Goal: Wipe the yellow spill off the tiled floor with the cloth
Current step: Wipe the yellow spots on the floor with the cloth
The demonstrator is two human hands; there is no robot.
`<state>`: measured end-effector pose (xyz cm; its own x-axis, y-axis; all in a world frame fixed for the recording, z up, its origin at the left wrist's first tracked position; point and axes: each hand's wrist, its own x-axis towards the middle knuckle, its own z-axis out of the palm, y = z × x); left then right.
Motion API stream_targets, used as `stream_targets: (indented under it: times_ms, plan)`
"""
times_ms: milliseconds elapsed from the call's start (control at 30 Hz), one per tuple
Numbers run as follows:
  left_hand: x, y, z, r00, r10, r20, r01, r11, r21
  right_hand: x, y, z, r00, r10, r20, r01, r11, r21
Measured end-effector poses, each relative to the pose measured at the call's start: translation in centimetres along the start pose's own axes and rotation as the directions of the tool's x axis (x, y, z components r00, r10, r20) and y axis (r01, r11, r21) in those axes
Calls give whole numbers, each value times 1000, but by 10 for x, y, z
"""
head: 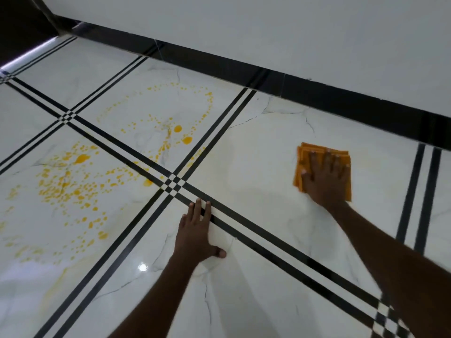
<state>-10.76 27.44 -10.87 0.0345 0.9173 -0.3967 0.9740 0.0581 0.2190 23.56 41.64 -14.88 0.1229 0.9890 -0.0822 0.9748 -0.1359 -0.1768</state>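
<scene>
1. My right hand [325, 178] presses flat, fingers spread, on the folded cloth [323, 170], far right near the wall [268, 32], well apart from the yellow spill [73, 181] on the left tiles. One long sweep could smear drops across the black stripes [136, 162].
2. My left hand [197, 230] rests open on the floor [256, 240]; if it slides on the glossy tile, I tip forward.
3. A soaked cloth may leave streaks.

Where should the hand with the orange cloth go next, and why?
Probably slide the right hand, pressing flat on the orange cloth, leftward toward the yellow spill. The cloth lies on a tile with no drops showing, while drops still dot the tiles to its left. The left hand rests flat on the floor.
</scene>
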Motion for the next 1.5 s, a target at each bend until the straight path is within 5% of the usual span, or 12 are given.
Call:
stream_targets:
  times_ms: [67,200,400,567,700,767,933,1067,1200,1300,1400,1500]
  plan:
    - [-15,-14,2,995,-59,-77,51,993,-110,18,-43,3,997,69,47,-70,997,20]
    - [-47,-70,-19,989,-145,-12,145,988,52,-29,-166,39,959,-282,-34,281,959,-20]
    - [-48,-103,-17,981,-179,79,174,982,72,-131,-170,54,708,-703,67,705,710,-4]
    - [-43,-102,-6,983,-182,-7,182,982,59,-9,-148,53,831,-548,-96,537,835,-120]
    - [-35,-98,-6,977,-211,43,206,974,97,79,-241,64,888,-407,-215,404,913,-62]
    - [-37,-102,-6,975,-214,65,207,973,97,38,-297,78,836,-446,-320,449,891,-67]
    - [-38,-98,-10,971,-230,62,223,970,97,-94,-257,67,705,-709,-15,709,705,-7]
    - [-37,-102,-6,975,-218,49,213,972,95,-12,-196,51,842,-528,-110,516,848,-119]
    - [-39,-100,-7,974,-219,61,214,974,80,35,-268,62,908,-383,-172,385,923,-23]
    - [-43,-100,-10,973,-223,54,219,973,78,-46,-319,76,806,-582,-109,580,813,-52]
    - [-46,-94,-15,970,-241,35,238,969,68,-89,-264,68,679,-734,1,734,678,-33]
    - [-62,-87,-11,958,-287,-19,287,958,15,-75,-192,56,799,-602,-6,601,798,-56]
